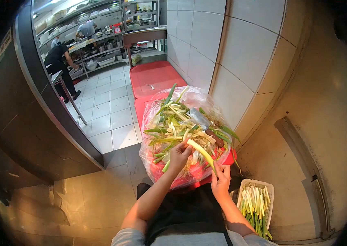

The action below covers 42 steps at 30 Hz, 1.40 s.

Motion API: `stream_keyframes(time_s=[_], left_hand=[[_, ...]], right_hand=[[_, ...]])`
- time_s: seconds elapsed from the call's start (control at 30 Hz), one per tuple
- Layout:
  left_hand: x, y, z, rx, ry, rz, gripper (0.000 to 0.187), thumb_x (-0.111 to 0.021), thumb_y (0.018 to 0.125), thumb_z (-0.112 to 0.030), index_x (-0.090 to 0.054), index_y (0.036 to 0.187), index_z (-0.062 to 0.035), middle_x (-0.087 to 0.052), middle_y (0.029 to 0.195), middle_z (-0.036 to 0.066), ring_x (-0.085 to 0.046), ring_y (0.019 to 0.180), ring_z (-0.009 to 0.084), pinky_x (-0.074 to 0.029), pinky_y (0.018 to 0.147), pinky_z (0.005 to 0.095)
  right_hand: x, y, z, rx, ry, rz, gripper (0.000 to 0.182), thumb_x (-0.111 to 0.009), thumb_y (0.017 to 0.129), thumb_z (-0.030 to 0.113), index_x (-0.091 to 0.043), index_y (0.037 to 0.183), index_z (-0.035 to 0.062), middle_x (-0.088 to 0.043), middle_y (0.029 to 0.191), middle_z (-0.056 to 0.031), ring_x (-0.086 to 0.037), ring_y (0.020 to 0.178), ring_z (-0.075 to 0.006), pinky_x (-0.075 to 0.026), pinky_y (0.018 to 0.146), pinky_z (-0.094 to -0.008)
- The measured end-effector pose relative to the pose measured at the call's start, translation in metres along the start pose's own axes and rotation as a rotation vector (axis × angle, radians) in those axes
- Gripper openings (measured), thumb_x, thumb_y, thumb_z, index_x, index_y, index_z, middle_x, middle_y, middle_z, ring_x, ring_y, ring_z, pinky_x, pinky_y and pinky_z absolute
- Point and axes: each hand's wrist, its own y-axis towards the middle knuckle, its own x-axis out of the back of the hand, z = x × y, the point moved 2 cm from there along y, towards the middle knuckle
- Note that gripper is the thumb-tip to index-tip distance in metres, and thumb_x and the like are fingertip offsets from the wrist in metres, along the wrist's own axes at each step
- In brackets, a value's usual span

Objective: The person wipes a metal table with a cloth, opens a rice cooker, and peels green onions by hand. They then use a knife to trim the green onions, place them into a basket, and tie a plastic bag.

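Observation:
A pale yellow-green leek stalk (201, 152) stretches between my two hands in the head view. My left hand (180, 155) pinches its white end, and my right hand (221, 179) grips the greener end. Below them, a clear plastic bag (148, 155) lies spread open, heaped with leek trimmings (169, 127), both green leaves and pale rooty scraps. On top of the heap rests a cleaver (200, 119) with a brown wooden handle, just beyond my hands. To the right on the floor, a white plastic basket (270, 192) holds several cleaned stalks (255, 201).
The bag sits on a red surface (157, 78) that runs back along the white tiled wall (239, 53). A dark curved partition (50, 110) stands at left. Through the opening, a person in dark clothes (56, 61) bends beside metal shelves (103, 53); another person (86, 29) works behind.

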Motion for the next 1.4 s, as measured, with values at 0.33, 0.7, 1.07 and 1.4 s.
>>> stream_keyframes(time_s=[0.33, 0.7, 1.07, 1.4], left_hand=[[0.006, -0.001, -0.001, -0.018, -0.020, -0.186, 0.024, -0.056, 0.082, 0.001, -0.058, 0.105, 0.0090, -0.064, 0.083, 0.010, -0.062, 0.069, 0.0114, -0.053, 0.063, 0.0240], [0.016, 0.002, -0.004, 0.022, -0.119, -0.199, 0.019, -0.055, 0.084, -0.003, -0.060, 0.101, 0.0049, -0.064, 0.085, 0.009, -0.063, 0.069, 0.0134, -0.054, 0.061, 0.0251], [0.067, 0.022, -0.008, -0.591, 1.411, -0.188, 0.030, -0.053, 0.082, -0.007, -0.056, 0.112, -0.0039, -0.059, 0.105, 0.020, -0.058, 0.096, 0.0319, -0.045, 0.083, 0.0371], [0.093, -0.034, 0.032, -0.311, 1.420, -0.011, 0.023, -0.061, 0.076, -0.016, -0.060, 0.090, 0.0020, -0.060, 0.084, 0.022, -0.057, 0.074, 0.0375, -0.047, 0.068, 0.0425]], right_hand=[[-0.010, -0.012, 0.006, 0.034, -0.004, 0.069, 0.043, -0.060, 0.072, -0.006, -0.057, 0.114, 0.0032, -0.042, 0.081, -0.0127, -0.049, 0.073, -0.0271, -0.043, 0.063, -0.0318], [-0.025, -0.023, -0.016, -1.009, 1.589, 0.291, 0.026, -0.044, 0.094, 0.023, -0.053, 0.103, 0.0003, -0.049, 0.071, -0.0043, -0.042, 0.050, -0.0113, -0.040, 0.054, -0.0280], [0.057, -0.041, -0.093, -1.050, 1.074, -0.056, 0.022, -0.048, 0.091, 0.019, -0.053, 0.108, 0.0061, -0.050, 0.069, -0.0034, -0.048, 0.054, -0.0120, -0.041, 0.050, -0.0276], [0.197, -0.256, -0.253, -0.984, -1.130, 0.116, 0.042, -0.054, 0.085, 0.021, -0.048, 0.125, 0.0072, -0.052, 0.110, -0.0232, -0.055, 0.091, -0.0351, -0.044, 0.077, -0.0442]])
